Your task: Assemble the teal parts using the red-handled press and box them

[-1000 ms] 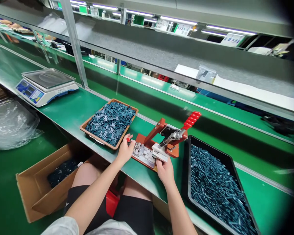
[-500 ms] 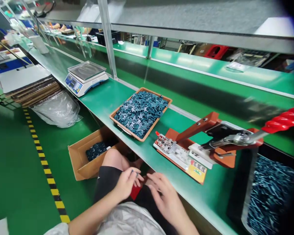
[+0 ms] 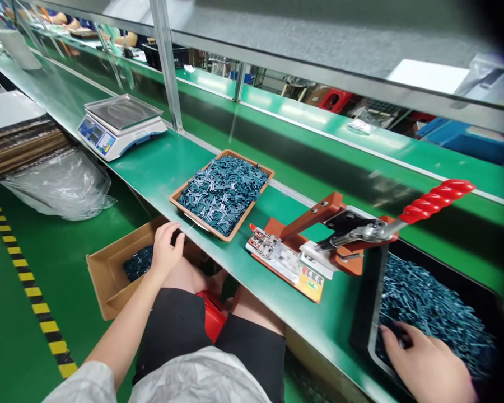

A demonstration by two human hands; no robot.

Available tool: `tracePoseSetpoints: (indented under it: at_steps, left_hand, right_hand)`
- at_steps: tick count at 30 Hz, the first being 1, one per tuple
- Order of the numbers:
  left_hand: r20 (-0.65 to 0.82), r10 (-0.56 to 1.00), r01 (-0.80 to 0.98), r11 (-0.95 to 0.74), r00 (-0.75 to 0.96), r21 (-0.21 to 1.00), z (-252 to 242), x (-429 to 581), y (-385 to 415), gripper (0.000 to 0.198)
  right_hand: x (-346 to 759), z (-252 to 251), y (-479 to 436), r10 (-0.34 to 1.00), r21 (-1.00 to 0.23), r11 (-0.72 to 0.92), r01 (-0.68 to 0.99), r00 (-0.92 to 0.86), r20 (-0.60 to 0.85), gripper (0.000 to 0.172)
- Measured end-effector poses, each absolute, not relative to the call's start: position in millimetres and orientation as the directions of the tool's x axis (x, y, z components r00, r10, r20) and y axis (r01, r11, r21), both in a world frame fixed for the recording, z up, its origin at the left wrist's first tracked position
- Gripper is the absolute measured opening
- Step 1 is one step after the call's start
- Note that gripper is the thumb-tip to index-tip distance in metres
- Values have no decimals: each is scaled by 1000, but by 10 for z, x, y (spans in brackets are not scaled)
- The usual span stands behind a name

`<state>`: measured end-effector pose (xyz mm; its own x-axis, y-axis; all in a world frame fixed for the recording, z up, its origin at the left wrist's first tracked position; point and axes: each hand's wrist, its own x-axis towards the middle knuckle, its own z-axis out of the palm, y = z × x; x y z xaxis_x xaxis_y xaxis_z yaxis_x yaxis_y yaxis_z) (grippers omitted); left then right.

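Observation:
My left hand (image 3: 168, 246) is raised beside the table's front edge, just left of the orange tray (image 3: 223, 235); its fingers are curled, and what they hold, if anything, is too small to make out. At the right, my right hand (image 3: 428, 358) reaches into the black bin (image 3: 376, 330), thumb and fingers bent over the dark blue-green parts (image 3: 432, 302). Similar small parts (image 3: 227, 190) fill the orange tray. Between tray and bin stands a toggle press (image 3: 319, 240), its red handle (image 3: 439, 200) slanting up to the right.
A weighing scale (image 3: 121, 126) stands left of the tray. Below the table's left front edge is a cardboard box (image 3: 105, 280) with dark parts inside. A metal post (image 3: 166, 67) and an overhead shelf (image 3: 319, 61) rise behind. Other people's arms show far back at left.
My hands have parted from above my lap: the left went left to the table edge, the right went into the black bin. The view has turned to the right.

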<state>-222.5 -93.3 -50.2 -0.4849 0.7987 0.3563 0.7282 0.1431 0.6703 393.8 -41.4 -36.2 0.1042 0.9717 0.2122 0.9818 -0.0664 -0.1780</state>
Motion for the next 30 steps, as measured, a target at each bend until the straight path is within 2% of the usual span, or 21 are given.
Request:
tracePoseSetpoints:
  at_steps: [2, 5, 9, 12, 14, 17, 20, 23, 27, 30]
  left_hand:
    - [405, 847, 794, 34, -345, 607, -189, -1986, -677, 36]
    - [267, 939, 875, 67, -218, 479, 154, -1747, -220, 32]
    - [2, 975, 940, 216, -224, 263, 344, -1615, 129, 31]
    - [-40, 973, 954, 230, -227, 193, 333, -1636, 174, 30]
    - [-19, 977, 964, 212, -211, 159, 279, -1692, 205, 30]
    - [5, 972, 965, 231, -233, 125, 186, -1756, 268, 27]
    - [62, 965, 956, 243, -256, 166, 102, -1775, 293, 16]
    - [205, 944, 943, 202, -260, 265, 11, -1789, 277, 9]
    - [425, 871, 917, 67, -246, 394, -108, -1822, 233, 13]
    - [577, 768, 868, -57, -279, 494, -134, -1835, 176, 23]
  right_hand:
    - [3840, -369, -401, 985, -192, -109, 975, 132, 114, 31]
    - [3723, -338, -377, 991, -232, -110, 967, 124, 46, 30]
    - [3533, -142, -479, 989, -172, -138, 975, 146, 36, 29]
    - [3345, 3, -573, 972, -172, -227, 959, 235, 27, 28]
    - [3285, 27, -577, 954, -247, -265, 932, 291, 72, 26]
    - [3334, -25, -567, 920, -454, -258, 853, 360, 153, 24]
    - [3424, -86, -590, 898, -629, -182, 756, 389, 207, 29]
    - [3407, -63, -621, 896, -728, -54, 684, 355, 267, 35]
    - [3075, 76, -698, 874, -740, 170, 651, 248, 418, 22]
    - [2634, 138, -798, 868, -739, 285, 610, 163, 470, 14]
